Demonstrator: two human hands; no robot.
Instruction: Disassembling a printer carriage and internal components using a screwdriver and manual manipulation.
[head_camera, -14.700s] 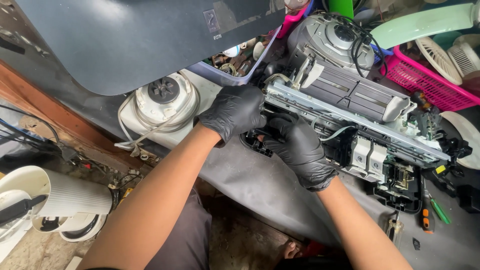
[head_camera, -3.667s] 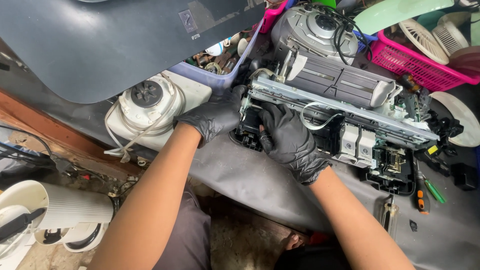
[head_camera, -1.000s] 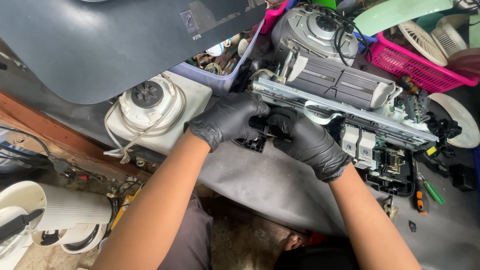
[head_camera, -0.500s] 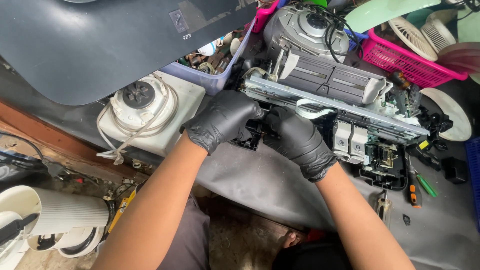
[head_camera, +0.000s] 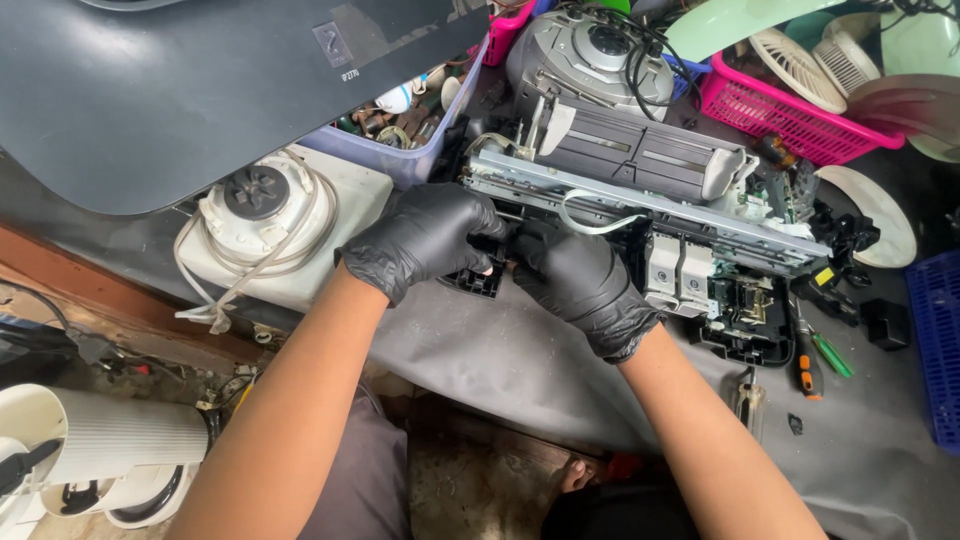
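— From up over the person's head, what do you see in the hands?

— Both wear black gloves. The left hand (head_camera: 425, 240) and the right hand (head_camera: 578, 280) meet at the near left edge of a stripped printer mechanism (head_camera: 650, 215) that lies on the grey tabletop (head_camera: 520, 370).

— Are the fingers closed on anything?

— The left fingers (head_camera: 478, 228) are curled shut around a small black plastic part (head_camera: 478, 283) that sticks out under the metal rail (head_camera: 640, 205). The right hand's fingers are bent in against the same spot, pressed to the frame just beside the left; whether they actually pinch something I cannot tell, the glove hides it.

— Where does the mechanism sit among the clutter?

— Tilted across the middle of the tabletop, its grey roller housing (head_camera: 640, 155) on the far side and a white looped cable (head_camera: 590, 222) over the rail. Behind it stands a grey round-topped appliance (head_camera: 590, 50) with black cords. To the left, just beside the left hand, is a white blender base (head_camera: 265, 225) wrapped in its own cord, and a big dark grey cover panel (head_camera: 200, 90) overhangs a bin of small parts (head_camera: 400, 120).

— And to the right?

— A pink basket (head_camera: 800, 115), a green-handled screwdriver (head_camera: 828, 352) and an orange-handled one (head_camera: 805, 365) near the mechanism's right end, and a blue crate (head_camera: 935, 350) at the edge.
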